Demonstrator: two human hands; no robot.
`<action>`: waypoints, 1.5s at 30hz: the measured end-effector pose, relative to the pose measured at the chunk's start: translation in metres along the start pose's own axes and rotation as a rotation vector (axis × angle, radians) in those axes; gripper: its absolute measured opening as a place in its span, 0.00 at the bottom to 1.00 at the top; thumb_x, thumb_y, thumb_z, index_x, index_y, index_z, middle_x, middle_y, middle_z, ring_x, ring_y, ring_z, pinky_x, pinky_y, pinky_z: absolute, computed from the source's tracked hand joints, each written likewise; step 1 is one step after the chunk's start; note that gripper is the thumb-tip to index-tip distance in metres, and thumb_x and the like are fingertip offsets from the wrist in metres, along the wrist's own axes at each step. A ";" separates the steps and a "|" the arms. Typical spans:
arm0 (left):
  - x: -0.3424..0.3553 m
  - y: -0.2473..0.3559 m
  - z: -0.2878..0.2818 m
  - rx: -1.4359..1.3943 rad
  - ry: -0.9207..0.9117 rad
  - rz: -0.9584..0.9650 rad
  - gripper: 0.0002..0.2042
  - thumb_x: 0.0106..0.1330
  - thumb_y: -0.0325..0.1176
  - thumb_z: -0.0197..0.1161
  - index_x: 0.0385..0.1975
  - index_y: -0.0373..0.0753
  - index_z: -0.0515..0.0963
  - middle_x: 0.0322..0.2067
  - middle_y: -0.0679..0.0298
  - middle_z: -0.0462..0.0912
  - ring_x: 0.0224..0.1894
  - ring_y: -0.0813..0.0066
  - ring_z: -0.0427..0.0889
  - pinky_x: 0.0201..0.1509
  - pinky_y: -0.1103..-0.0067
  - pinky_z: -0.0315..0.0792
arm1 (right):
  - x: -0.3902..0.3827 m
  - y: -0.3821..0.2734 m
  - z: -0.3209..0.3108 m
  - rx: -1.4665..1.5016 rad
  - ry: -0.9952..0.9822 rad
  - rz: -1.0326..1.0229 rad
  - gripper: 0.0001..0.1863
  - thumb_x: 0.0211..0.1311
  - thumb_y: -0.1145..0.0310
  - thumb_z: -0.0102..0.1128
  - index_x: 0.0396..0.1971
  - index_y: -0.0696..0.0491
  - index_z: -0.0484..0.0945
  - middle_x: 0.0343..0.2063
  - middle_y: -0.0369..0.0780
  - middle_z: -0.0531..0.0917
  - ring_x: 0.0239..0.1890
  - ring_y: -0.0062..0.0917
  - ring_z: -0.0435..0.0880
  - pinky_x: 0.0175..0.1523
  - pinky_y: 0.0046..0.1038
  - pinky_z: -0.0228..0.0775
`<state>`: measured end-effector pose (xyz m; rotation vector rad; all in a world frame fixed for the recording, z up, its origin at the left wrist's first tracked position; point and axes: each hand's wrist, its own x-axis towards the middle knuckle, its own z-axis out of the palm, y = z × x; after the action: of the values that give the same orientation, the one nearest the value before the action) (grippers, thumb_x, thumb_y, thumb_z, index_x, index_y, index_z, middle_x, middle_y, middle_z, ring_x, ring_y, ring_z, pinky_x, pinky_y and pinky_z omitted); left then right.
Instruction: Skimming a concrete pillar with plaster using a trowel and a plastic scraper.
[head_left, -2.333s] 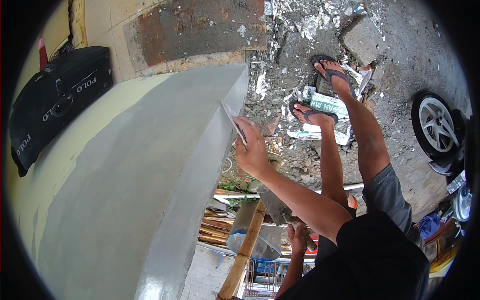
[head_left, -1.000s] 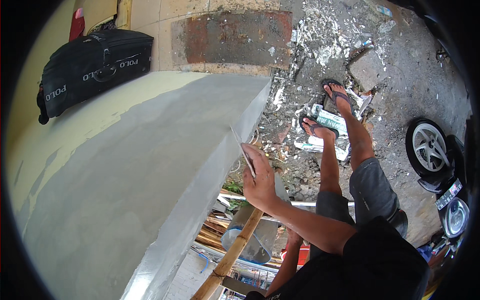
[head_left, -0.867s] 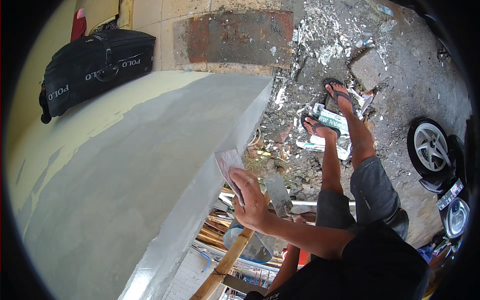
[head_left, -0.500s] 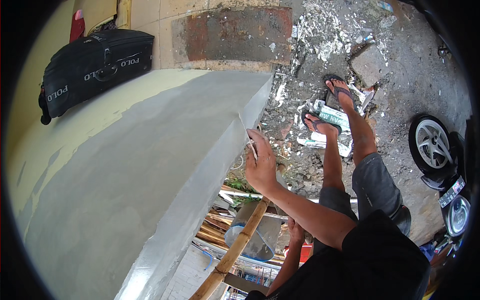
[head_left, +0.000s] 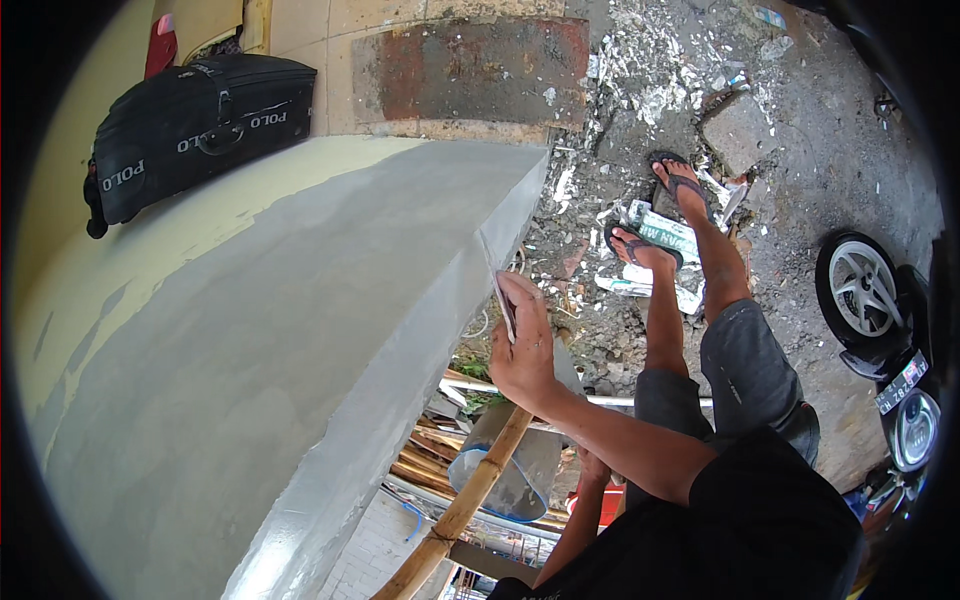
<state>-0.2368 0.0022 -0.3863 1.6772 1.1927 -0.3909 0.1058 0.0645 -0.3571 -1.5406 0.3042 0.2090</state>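
My right hand [head_left: 525, 355] grips a thin, flat scraper [head_left: 506, 300], seen almost edge-on, its blade against the grey plastered edge [head_left: 440, 305] of a wall [head_left: 240, 340]. Pale yellow paint [head_left: 215, 225] borders the grey coat. Lower down, my left hand [head_left: 592, 462] is closed on the handle of a grey metal trowel [head_left: 566, 360]; my right forearm partly hides both hand and trowel.
A black wheeled bag [head_left: 180, 125] lies upper left beside tiled floor [head_left: 295, 40]. My sandalled feet stand on rubble and white scraps [head_left: 650, 285]. A motorbike's front wheel [head_left: 860, 285] is at right. A bamboo pole [head_left: 470, 500], bent sheet and stacked poles are below.
My right hand swept down the edge with the blade turned flatter, rose again and turned it edge-on, then shifted slightly down. The trowel in my left hand slipped in and out of view.
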 end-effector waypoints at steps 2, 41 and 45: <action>0.001 0.004 0.003 -0.109 0.013 -0.166 0.22 0.66 0.45 0.60 0.53 0.39 0.69 0.43 0.57 0.77 0.49 0.62 0.75 0.55 0.65 0.68 | 0.001 -0.012 0.020 0.016 0.034 -0.061 0.34 0.44 0.90 0.50 0.58 0.61 0.63 0.53 0.53 0.70 0.58 0.47 0.69 0.64 0.41 0.60; 0.000 0.010 -0.010 -0.299 -0.026 -0.238 0.10 0.67 0.37 0.59 0.40 0.40 0.67 0.34 0.63 0.77 0.33 0.76 0.77 0.37 0.78 0.75 | -0.013 -0.047 0.011 0.231 -0.041 0.185 0.29 0.50 0.88 0.47 0.57 0.58 0.64 0.53 0.49 0.70 0.56 0.43 0.72 0.60 0.35 0.63; -0.001 0.065 0.016 -0.581 0.039 -0.677 0.09 0.68 0.37 0.58 0.30 0.43 0.68 0.22 0.66 0.73 0.21 0.78 0.72 0.23 0.79 0.69 | -0.043 -0.082 -0.008 0.190 -0.093 0.171 0.32 0.47 0.89 0.49 0.57 0.58 0.63 0.54 0.51 0.68 0.58 0.45 0.68 0.62 0.36 0.61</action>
<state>-0.1782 -0.0128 -0.3583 0.7626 1.6964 -0.3685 0.0907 0.0567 -0.2652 -1.3133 0.3720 0.3751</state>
